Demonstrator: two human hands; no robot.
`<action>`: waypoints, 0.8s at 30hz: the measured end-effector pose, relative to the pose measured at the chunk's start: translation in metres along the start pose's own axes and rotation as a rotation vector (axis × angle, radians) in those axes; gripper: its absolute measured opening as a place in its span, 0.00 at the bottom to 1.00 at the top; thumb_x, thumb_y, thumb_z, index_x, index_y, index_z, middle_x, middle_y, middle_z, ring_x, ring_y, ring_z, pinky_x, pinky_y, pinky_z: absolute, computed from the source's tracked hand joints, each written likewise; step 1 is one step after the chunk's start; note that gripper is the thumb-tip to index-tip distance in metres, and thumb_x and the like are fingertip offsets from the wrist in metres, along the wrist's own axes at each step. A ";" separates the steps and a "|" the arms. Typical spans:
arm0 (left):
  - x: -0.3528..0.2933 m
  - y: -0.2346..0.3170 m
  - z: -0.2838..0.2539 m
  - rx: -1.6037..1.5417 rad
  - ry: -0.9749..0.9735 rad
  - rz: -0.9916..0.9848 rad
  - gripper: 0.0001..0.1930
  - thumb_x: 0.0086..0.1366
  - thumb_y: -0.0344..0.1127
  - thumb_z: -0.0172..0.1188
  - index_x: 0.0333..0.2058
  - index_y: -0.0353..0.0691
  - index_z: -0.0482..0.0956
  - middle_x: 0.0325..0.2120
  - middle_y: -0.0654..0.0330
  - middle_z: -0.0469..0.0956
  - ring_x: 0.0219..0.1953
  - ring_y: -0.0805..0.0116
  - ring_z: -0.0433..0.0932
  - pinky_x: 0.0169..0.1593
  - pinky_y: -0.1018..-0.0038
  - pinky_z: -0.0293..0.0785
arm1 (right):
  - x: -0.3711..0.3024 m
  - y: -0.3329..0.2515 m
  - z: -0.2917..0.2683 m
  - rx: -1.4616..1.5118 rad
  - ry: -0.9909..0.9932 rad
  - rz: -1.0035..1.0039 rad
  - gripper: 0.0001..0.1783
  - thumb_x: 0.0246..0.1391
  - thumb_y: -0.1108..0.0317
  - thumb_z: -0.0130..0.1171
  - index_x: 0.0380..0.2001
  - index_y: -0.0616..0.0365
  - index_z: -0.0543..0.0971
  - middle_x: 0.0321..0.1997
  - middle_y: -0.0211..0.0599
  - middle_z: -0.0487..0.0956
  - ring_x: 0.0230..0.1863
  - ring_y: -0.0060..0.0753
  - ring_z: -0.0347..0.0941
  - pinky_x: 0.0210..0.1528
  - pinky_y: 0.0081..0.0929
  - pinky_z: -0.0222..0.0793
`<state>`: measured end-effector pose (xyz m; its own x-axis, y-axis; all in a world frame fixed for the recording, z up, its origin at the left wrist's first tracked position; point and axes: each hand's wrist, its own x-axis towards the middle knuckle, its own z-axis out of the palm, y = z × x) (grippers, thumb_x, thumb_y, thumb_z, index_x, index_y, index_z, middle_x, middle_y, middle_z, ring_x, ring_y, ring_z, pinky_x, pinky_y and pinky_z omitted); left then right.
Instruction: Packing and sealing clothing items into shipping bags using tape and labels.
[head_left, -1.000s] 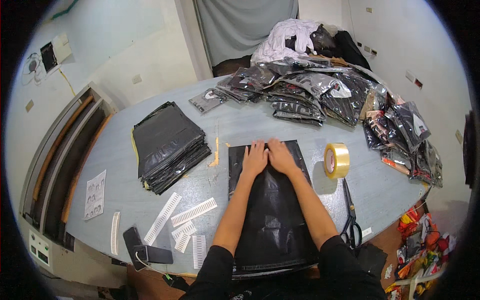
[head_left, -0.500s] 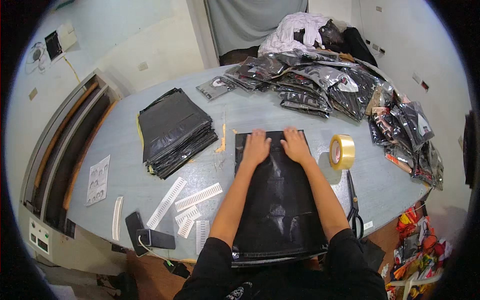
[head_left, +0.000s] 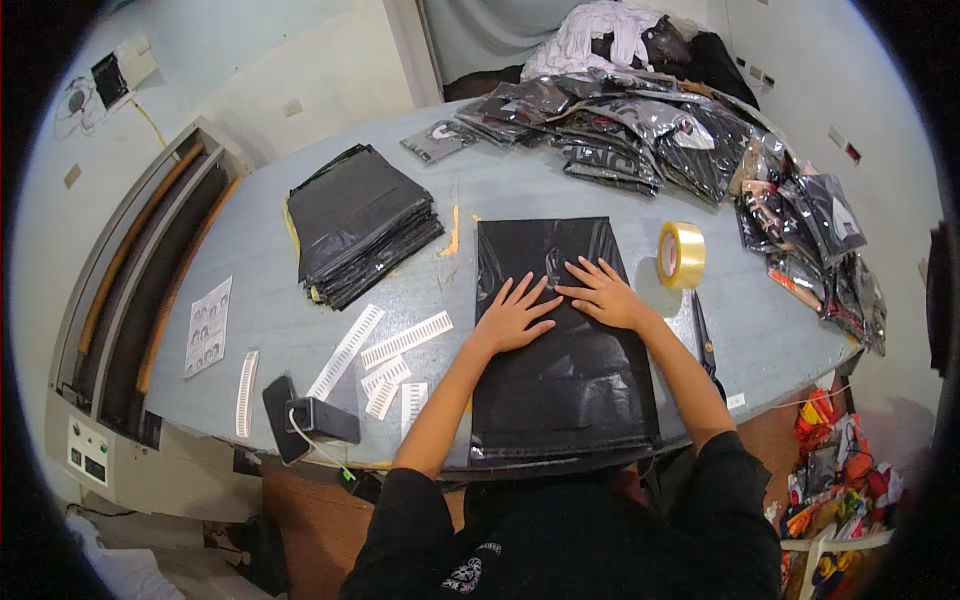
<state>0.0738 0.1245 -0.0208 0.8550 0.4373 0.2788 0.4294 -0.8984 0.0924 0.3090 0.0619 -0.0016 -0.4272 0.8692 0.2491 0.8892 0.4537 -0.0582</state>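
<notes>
A glossy black plastic bag [head_left: 560, 400] lies flat before me, its lower end at the table's near edge. My left hand [head_left: 513, 316] rests on its upper half with the fingers spread. Beside it my right hand [head_left: 603, 295] also lies flat on the bag, fingers apart, the two hands almost meeting at the middle. Neither holds anything. Just right of the bag stands a roll of clear yellowish tape [head_left: 681, 256]. Below the roll are black-handled scissors [head_left: 705, 345], partly hidden by my right forearm.
A thick stack of black bags [head_left: 362, 222] sits left of centre. White label strips [head_left: 345, 352], a printed sheet [head_left: 208, 328], a phone [head_left: 283, 420] and a black box with a cable [head_left: 325, 421] lie nearer. Packed garments [head_left: 640, 140] are heaped along the far right side.
Both my hands have slid down the bag toward me from its top edge, fingers now spread wider. The view has shifted a little, so the table's near edge appears higher.
</notes>
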 end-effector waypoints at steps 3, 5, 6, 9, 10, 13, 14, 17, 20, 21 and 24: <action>-0.025 0.016 -0.011 -0.118 -0.104 -0.052 0.26 0.63 0.57 0.41 0.58 0.62 0.61 0.63 0.59 0.50 0.66 0.58 0.43 0.64 0.56 0.37 | -0.026 -0.014 -0.010 0.057 -0.110 -0.017 0.24 0.59 0.51 0.40 0.59 0.35 0.62 0.67 0.34 0.52 0.69 0.42 0.39 0.67 0.46 0.32; -0.047 0.028 -0.018 -0.163 -0.171 -0.082 0.26 0.63 0.57 0.41 0.58 0.62 0.60 0.63 0.59 0.49 0.66 0.57 0.42 0.64 0.56 0.36 | -0.047 -0.025 -0.017 0.132 -0.178 -0.018 0.24 0.59 0.50 0.40 0.59 0.36 0.62 0.68 0.35 0.50 0.69 0.42 0.38 0.67 0.47 0.31; -0.058 0.034 -0.026 -0.193 -0.225 -0.105 0.26 0.62 0.57 0.42 0.58 0.62 0.60 0.63 0.59 0.48 0.66 0.57 0.41 0.64 0.55 0.36 | -0.058 -0.032 -0.028 0.218 -0.233 -0.015 0.26 0.58 0.48 0.40 0.59 0.37 0.61 0.68 0.36 0.49 0.69 0.43 0.38 0.67 0.48 0.30; -0.089 0.050 -0.049 -0.319 -0.319 -0.099 0.26 0.61 0.54 0.47 0.58 0.62 0.60 0.64 0.57 0.45 0.66 0.53 0.39 0.64 0.54 0.34 | -0.095 -0.044 -0.052 0.310 -0.333 -0.008 0.33 0.53 0.42 0.45 0.60 0.41 0.60 0.68 0.40 0.48 0.69 0.45 0.37 0.67 0.49 0.30; -0.103 0.052 -0.054 -0.354 -0.350 -0.091 0.26 0.60 0.52 0.49 0.58 0.62 0.61 0.64 0.56 0.45 0.66 0.51 0.38 0.64 0.54 0.33 | -0.104 -0.050 -0.057 0.321 -0.373 -0.028 0.38 0.49 0.38 0.48 0.60 0.43 0.60 0.68 0.42 0.48 0.69 0.47 0.37 0.67 0.49 0.30; -0.133 0.057 -0.065 -0.442 -0.397 -0.066 0.27 0.58 0.50 0.53 0.57 0.61 0.63 0.64 0.55 0.43 0.66 0.49 0.36 0.64 0.53 0.32 | -0.134 -0.069 -0.082 0.270 -0.428 -0.096 0.50 0.37 0.33 0.57 0.61 0.45 0.58 0.67 0.47 0.47 0.68 0.50 0.38 0.66 0.50 0.32; -0.142 0.061 -0.070 -0.443 -0.398 -0.067 0.27 0.58 0.50 0.53 0.57 0.61 0.63 0.64 0.55 0.43 0.66 0.49 0.36 0.64 0.53 0.32 | -0.143 -0.076 -0.084 0.271 -0.429 -0.097 0.50 0.37 0.33 0.57 0.61 0.45 0.58 0.67 0.47 0.47 0.68 0.50 0.38 0.66 0.50 0.32; -0.159 0.073 -0.082 -0.451 -0.483 -0.116 0.33 0.51 0.46 0.61 0.57 0.63 0.62 0.64 0.54 0.40 0.66 0.49 0.35 0.64 0.48 0.31 | -0.164 -0.101 -0.092 0.213 -0.411 0.010 0.56 0.28 0.44 0.68 0.62 0.44 0.54 0.67 0.50 0.46 0.68 0.50 0.39 0.67 0.48 0.36; -0.167 0.084 -0.095 -0.434 -0.568 -0.111 0.40 0.46 0.40 0.66 0.59 0.65 0.59 0.65 0.55 0.38 0.66 0.50 0.34 0.63 0.47 0.31 | -0.176 -0.111 -0.090 0.151 -0.414 0.048 0.54 0.29 0.54 0.69 0.63 0.42 0.53 0.67 0.48 0.46 0.68 0.47 0.41 0.67 0.46 0.36; -0.169 0.087 -0.098 -0.413 -0.586 -0.127 0.44 0.42 0.35 0.68 0.59 0.66 0.57 0.65 0.58 0.37 0.66 0.52 0.35 0.63 0.47 0.31 | -0.176 -0.114 -0.093 0.191 -0.367 0.079 0.47 0.32 0.63 0.68 0.60 0.41 0.60 0.67 0.44 0.50 0.68 0.44 0.44 0.67 0.45 0.39; -0.174 0.085 -0.093 -0.338 -0.577 -0.181 0.42 0.42 0.36 0.66 0.59 0.66 0.59 0.65 0.61 0.41 0.66 0.55 0.37 0.63 0.47 0.31 | -0.184 -0.102 -0.086 0.362 -0.241 0.074 0.30 0.35 0.67 0.65 0.49 0.47 0.73 0.62 0.40 0.62 0.66 0.42 0.50 0.67 0.44 0.41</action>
<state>-0.0651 -0.0316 0.0273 0.8368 0.4489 -0.3135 0.5456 -0.7319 0.4084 0.3105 -0.1612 0.0420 -0.4290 0.9033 0.0012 0.8226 0.3912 -0.4127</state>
